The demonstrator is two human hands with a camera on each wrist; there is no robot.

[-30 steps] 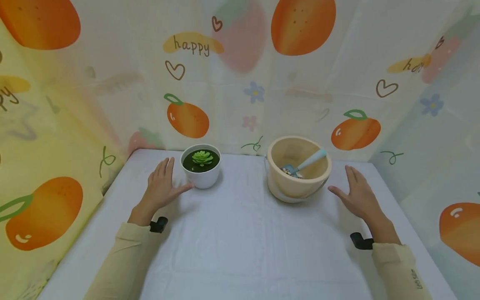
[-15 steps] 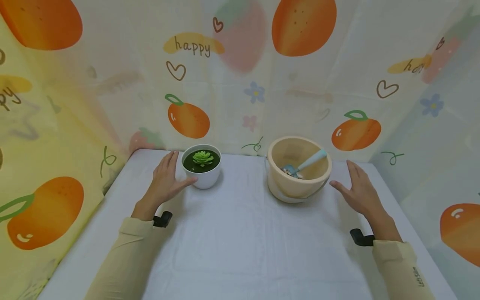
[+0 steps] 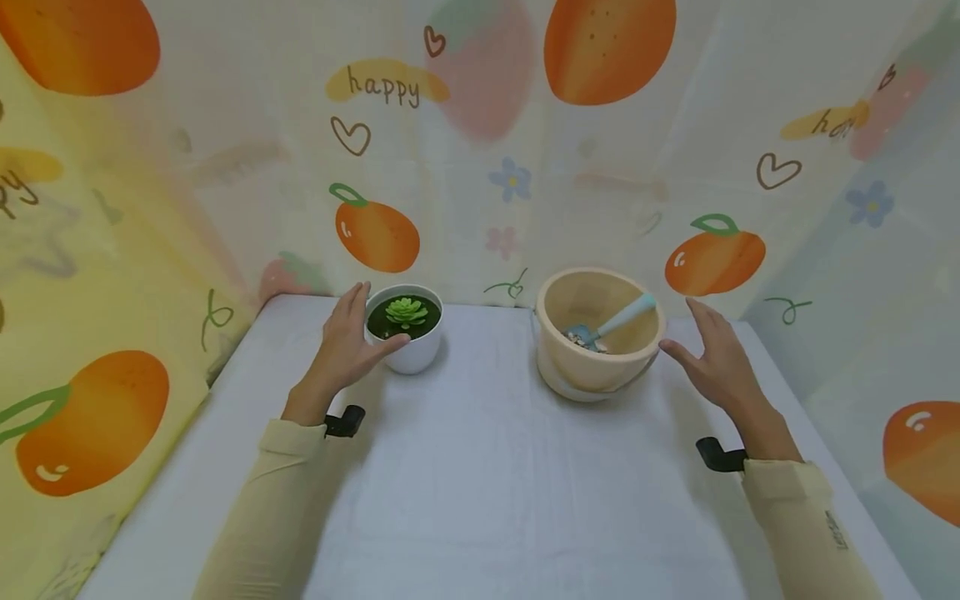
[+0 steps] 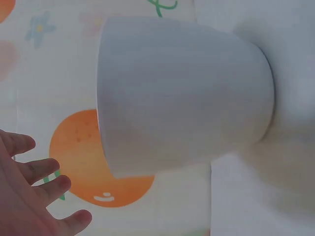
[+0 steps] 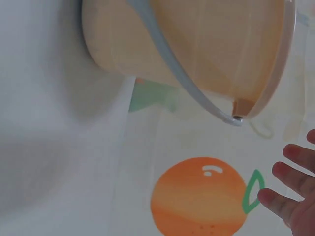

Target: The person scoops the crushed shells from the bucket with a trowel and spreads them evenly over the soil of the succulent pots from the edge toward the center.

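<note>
Left hand (image 3: 342,350), fingers spread, is beside the round white plant pot (image 3: 416,355), far left; right hand (image 3: 718,365), likewise spread, beside the round beige plastic bucket (image 3: 576,360), far right. Cupping evenly should prevent tipping.

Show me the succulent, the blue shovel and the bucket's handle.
Succulent (image 3: 407,312), head view: middle of its leaves.
Blue shovel (image 3: 617,323), head view: lower part of its shaft.
Bucket's handle (image 5: 171,61), right wrist view: middle of its grey curve.

Wide passage between white plant pot (image 3: 422,350) and beige bucket (image 3: 573,367), with fruit-print cloth (image 3: 465,192) as barrier behind.
</note>
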